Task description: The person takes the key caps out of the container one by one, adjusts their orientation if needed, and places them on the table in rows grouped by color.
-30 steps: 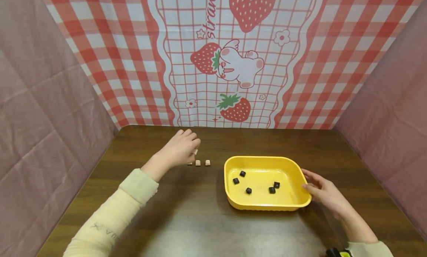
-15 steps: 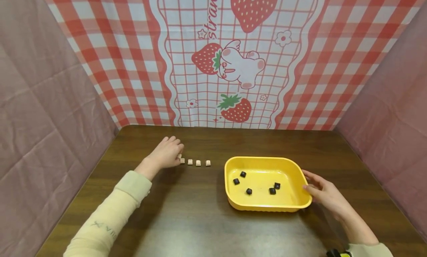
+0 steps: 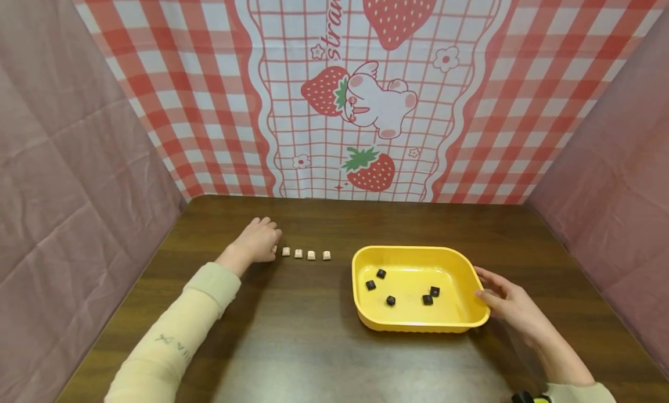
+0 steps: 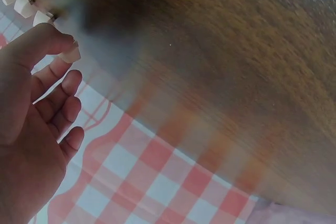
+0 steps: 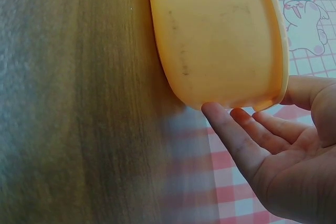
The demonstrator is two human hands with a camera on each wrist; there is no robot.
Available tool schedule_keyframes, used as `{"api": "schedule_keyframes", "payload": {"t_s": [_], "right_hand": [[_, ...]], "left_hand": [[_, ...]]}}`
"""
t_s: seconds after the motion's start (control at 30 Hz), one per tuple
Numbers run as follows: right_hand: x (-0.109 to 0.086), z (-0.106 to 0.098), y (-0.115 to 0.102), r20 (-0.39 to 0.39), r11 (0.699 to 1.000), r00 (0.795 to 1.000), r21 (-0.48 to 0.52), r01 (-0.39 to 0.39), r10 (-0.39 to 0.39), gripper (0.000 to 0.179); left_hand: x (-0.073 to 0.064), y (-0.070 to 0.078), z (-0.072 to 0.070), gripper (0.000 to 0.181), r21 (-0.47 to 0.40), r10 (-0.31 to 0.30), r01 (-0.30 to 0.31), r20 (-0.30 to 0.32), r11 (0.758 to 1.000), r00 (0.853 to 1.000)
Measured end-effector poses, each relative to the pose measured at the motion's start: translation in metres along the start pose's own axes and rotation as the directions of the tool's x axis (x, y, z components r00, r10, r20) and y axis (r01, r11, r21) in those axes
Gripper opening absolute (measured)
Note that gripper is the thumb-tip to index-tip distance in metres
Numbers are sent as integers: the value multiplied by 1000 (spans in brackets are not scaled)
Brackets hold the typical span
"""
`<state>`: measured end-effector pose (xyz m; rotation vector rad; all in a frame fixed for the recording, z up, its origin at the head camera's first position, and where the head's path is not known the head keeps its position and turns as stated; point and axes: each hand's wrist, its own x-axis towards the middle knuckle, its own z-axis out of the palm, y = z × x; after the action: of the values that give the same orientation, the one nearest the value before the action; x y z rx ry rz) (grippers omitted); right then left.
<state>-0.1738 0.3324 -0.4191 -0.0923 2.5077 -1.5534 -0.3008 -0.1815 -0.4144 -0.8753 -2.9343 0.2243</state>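
Note:
My left hand point(image 3: 257, 241) pinches a small beige keycap point(image 4: 71, 53) between thumb and index finger, close over the table at the left end of a row. Several beige keycaps point(image 3: 311, 255) stand in that line to its right, spaced slightly apart. The other fingers of this hand are loosely bent in the left wrist view. On the right, my right hand point(image 3: 509, 301) holds the end of a yellow plastic bin point(image 3: 420, 323), thumb at the rim and fingers against the outer wall point(image 5: 220, 51). Several black keycaps point(image 3: 428, 299) lie scattered on the bin's floor.
The dark wood table point(image 3: 292, 345) carries the row and the bin. A red-and-white checked cloth with strawberries point(image 3: 370, 172) hangs along the back edge. Pink cloths point(image 3: 68, 188) close off both sides.
My left hand has moved left along the row with the keycap, then slightly down to the row's left end. More of the standing beige keycaps show. My right hand and the bin are practically unmoved.

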Motion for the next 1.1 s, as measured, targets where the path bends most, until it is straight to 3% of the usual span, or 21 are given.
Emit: {"api": "schedule_keyframes", "payload": {"t_s": [0.5,0.8,1.1], "right_hand": [[0,0,1,2,1000,1000,12,4,-5,63],[-1,-1,0,0,1000,1000,5,8,-8,63],[0,-1,1,0,1000,1000,3,14,-14,63]], "left_hand": [[3,0,3,13,-20,-14,15,31,1000,999],[4,5,-10,25,-32,3,-4,-48,999,999],[6,31,-35,27,-75,20,-29,-119,997,993]]}}
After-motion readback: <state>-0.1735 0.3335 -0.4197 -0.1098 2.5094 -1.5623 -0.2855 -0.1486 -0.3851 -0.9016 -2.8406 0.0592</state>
